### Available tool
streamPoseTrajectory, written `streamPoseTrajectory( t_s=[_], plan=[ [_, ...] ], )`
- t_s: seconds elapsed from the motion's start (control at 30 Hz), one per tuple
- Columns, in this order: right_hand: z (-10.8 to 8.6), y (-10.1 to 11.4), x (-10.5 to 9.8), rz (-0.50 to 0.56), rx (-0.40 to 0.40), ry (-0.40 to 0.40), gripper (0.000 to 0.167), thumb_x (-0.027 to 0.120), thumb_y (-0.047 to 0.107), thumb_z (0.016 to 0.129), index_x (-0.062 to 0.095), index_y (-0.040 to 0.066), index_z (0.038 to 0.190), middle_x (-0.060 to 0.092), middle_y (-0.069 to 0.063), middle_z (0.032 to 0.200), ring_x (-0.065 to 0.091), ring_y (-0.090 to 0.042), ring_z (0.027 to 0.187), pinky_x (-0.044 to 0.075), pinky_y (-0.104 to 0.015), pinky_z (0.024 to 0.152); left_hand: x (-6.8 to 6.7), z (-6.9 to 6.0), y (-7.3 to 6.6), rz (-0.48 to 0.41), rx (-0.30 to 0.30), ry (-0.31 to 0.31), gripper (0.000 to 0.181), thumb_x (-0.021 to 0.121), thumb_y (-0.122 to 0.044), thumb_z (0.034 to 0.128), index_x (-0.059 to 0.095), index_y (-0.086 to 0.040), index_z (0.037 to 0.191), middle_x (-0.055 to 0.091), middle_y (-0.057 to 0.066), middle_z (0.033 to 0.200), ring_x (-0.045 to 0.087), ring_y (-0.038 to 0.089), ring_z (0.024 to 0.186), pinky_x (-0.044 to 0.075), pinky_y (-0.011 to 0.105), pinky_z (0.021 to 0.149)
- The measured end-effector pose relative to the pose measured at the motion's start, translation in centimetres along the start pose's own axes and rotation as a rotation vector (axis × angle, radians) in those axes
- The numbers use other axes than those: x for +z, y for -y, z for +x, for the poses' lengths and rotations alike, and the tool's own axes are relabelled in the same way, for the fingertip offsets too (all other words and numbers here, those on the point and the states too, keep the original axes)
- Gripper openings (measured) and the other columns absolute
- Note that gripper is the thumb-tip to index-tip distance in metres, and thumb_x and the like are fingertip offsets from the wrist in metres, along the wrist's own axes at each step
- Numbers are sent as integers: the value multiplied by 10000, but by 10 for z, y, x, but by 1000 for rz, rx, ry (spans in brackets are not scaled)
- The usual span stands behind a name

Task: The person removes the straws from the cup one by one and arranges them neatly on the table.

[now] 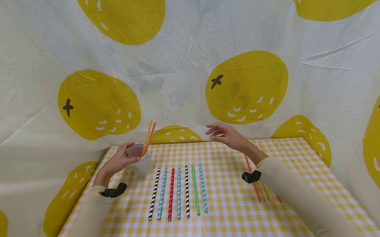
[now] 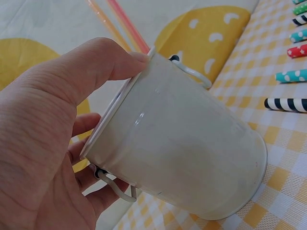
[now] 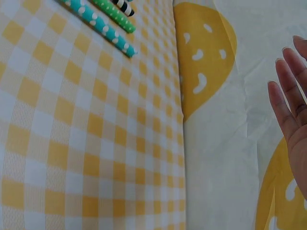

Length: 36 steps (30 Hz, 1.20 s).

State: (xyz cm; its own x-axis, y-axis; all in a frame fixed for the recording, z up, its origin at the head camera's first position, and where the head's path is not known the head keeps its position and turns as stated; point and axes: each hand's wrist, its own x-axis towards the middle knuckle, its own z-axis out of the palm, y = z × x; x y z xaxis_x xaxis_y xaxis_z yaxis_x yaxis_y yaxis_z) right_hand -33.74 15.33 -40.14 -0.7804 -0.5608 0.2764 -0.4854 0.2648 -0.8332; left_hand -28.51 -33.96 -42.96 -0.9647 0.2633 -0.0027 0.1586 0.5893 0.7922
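My left hand [image 1: 120,162] grips the rim of a small white bucket [image 2: 177,139], the thumb at the near side and the other fingers around the far side. Two plastic straws, one yellow-orange [image 1: 146,136] and one red-orange [image 1: 151,135], stick up out of the bucket. Above the far part of the table my right hand [image 1: 228,136] is raised, fingers loosely extended, holding nothing. Between the arms lies a row of several paper straws: black-and-white striped [image 1: 154,194], blue dotted [image 1: 162,194], red dotted [image 1: 171,194] and green dotted [image 1: 195,190] ones among them.
More plastic straws, a red one [image 1: 257,192] and a yellow one [image 1: 267,193] among them, lie partly hidden under the right forearm. A yellow-checked cloth [image 1: 224,221] covers the table. Behind its far edge hangs a pale curtain [image 1: 179,62] with big yellow fruit prints.
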Motion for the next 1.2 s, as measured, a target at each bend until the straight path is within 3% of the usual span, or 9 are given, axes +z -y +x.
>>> streamPoseTrajectory(
  t_s=[0.23, 0.67, 0.83, 1.2],
  plan=[
    [18, 9, 18, 49, -13, 20, 472, 622, 150, 1027, 507, 183, 1484, 646, -101, 1304, 595, -344, 1213, 521, -399, 968, 1, -1, -3, -9, -2, -3, 847, 715, -292, 967, 198, -47, 1593, 90, 259, 1592, 328, 403, 1224, 377, 532, 963],
    [54, 19, 55, 91, -75, 59, 461, 639, 179, 1019, 531, 195, 1467, 674, -68, 1291, 610, -224, 1181, 514, -393, 960, 1, 0, -1, -1, -11, -1, 857, 721, -306, 962, 198, -65, 1597, 85, 251, 1610, 321, 410, 1263, 373, 547, 984],
    [68, 22, 69, 118, -105, 82, 456, 636, 163, 1019, 535, 179, 1463, 652, -132, 1324, 597, -245, 1206, 511, -402, 985, 0, 1, 0, 8, -11, -3, 857, 716, -307, 966, 195, -49, 1596, 85, 257, 1608, 321, 411, 1260, 373, 543, 985],
    [91, 34, 96, 121, -141, 103, 462, 633, 145, 1019, 528, 137, 1469, 618, -85, 1375, 581, -310, 1238, 505, -387, 997, 1, -1, -2, 4, -6, 0, 860, 714, -301, 968, 188, -41, 1598, 103, 251, 1605, 343, 400, 1227, 393, 519, 948]
  ],
)
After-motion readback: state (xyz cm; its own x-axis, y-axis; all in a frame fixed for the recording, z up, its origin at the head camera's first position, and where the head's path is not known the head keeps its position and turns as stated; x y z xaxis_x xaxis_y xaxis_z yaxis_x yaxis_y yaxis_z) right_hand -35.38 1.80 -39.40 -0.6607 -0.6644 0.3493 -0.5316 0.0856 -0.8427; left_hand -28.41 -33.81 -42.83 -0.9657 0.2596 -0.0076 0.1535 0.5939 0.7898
